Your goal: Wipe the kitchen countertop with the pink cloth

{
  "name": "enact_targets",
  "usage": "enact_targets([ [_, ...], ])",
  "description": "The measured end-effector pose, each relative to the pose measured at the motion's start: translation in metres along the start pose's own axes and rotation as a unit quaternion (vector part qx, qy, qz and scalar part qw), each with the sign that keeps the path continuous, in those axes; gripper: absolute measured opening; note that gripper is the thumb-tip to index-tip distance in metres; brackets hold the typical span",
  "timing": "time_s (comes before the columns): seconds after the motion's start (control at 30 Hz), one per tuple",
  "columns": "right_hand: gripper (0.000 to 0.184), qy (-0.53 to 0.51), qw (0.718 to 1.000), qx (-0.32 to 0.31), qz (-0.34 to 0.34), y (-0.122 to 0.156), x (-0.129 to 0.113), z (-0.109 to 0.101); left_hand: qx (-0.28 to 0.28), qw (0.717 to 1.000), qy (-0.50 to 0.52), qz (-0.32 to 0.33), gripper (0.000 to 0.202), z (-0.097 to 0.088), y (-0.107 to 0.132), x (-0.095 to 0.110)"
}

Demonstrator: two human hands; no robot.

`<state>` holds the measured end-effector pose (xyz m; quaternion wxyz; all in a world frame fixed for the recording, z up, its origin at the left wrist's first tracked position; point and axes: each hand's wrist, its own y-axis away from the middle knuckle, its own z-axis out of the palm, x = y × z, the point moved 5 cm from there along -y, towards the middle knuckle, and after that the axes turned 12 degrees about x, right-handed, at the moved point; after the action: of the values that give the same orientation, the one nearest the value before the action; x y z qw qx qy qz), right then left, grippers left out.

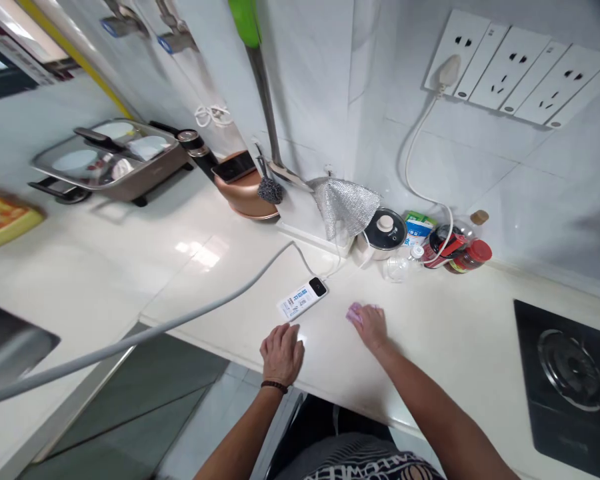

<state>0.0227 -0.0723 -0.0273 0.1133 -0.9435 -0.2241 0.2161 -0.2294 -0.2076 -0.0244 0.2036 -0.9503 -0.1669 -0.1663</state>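
Observation:
My right hand [373,327] presses a small pink-purple cloth [353,313] against the white countertop [330,360], its fingers closed over it. To the left, my left hand [283,353] lies on the counter near its front edge, palm down, fingers loosely bent and holding nothing. A dark bead bracelet circles that wrist. Just beyond its fingertips is a white power bank [303,298] with a dark display and blue print; a thin cable runs from it.
A rice cooker [380,233], a clear bottle [397,269] and red-lidded jars [473,255] stand along the wall. On the right is a black stove [570,373]. A grey hose [200,310] crosses the left. An electric pan [115,160] and copper pot [245,190] stand behind.

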Motion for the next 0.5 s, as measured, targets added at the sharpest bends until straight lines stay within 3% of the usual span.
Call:
enact_targets([
  [0.13,0.025,0.032,0.992,0.028,0.116,-0.06,0.023,0.001,-0.013,1.0,0.003,-0.009,0.043,-0.002,0.0,0.001],
  [0.23,0.028,0.042,0.986,0.036,0.16,-0.07,0.016,0.004,-0.013,1.0,0.009,-0.008,0.043,-0.003,0.001,0.003],
  [0.33,0.027,0.025,0.994,0.01,0.102,-0.038,-0.02,0.01,-0.008,1.0,0.016,-0.009,0.043,-0.003,0.001,0.002],
  [0.5,0.026,-0.031,0.997,-0.039,-0.062,0.069,-0.086,0.015,-0.003,1.0,0.026,0.002,0.043,-0.002,0.002,0.002],
])
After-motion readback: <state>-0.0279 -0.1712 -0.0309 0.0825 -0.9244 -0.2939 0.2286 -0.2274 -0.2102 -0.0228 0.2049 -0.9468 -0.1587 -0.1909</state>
